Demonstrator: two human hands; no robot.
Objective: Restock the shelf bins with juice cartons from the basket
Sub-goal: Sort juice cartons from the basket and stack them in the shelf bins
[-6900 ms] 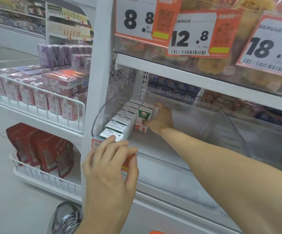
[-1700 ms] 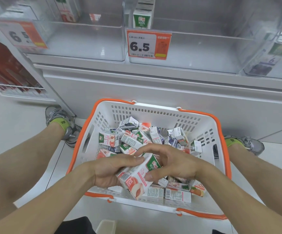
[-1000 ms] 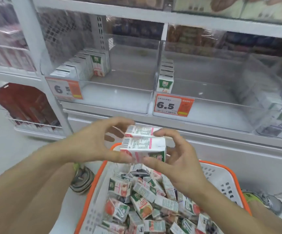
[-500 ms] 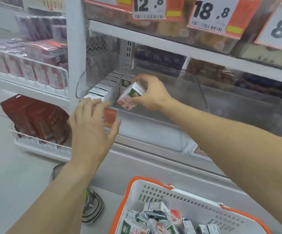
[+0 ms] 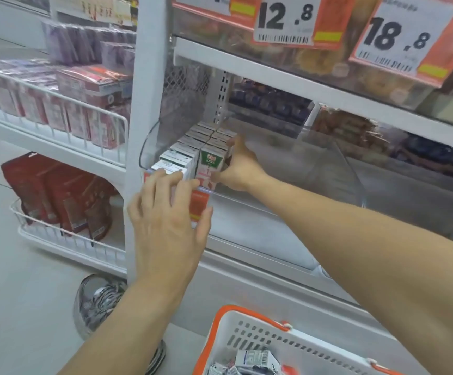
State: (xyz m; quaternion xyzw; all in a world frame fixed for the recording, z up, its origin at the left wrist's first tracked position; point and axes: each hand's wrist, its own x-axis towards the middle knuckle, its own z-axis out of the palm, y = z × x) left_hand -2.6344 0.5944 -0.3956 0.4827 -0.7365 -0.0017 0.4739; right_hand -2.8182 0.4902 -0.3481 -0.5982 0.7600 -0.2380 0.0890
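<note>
The white shelving unit (image 5: 149, 77) fills most of what I can see from here, with big price cards along the upper shelf and, one level down, a row of clear plastic bins. The left bin (image 5: 152, 142) is the one being worked on; most of its floor to the right of the cartons is bare, and the neighbouring clear bin (image 5: 355, 174) beside it looks bare too, as far as I can tell through the glare. On the floor at the bottom sits the white basket with its orange rim (image 5: 249, 318), and a few small cartons show inside it (image 5: 255, 358), so there is stock left to move.

In the left bin two rows of juice cartons (image 5: 190, 147) stand upright against the left wall, running front to back. The right hand (image 5: 239, 169) reaches into the bin and grips the front carton of the second row (image 5: 211, 163), fingers wrapped round its right side, thumb low on its face, setting it against its neighbours. The left hand (image 5: 165, 212) is flat and spread in front of the bin's lip, fingertips touching the front of the first row, holding nothing, seemingly steadying the stack.

My reading: the job is in its early part, with one corner of one bin filled and plenty of shelf room and basket stock remaining.
</note>
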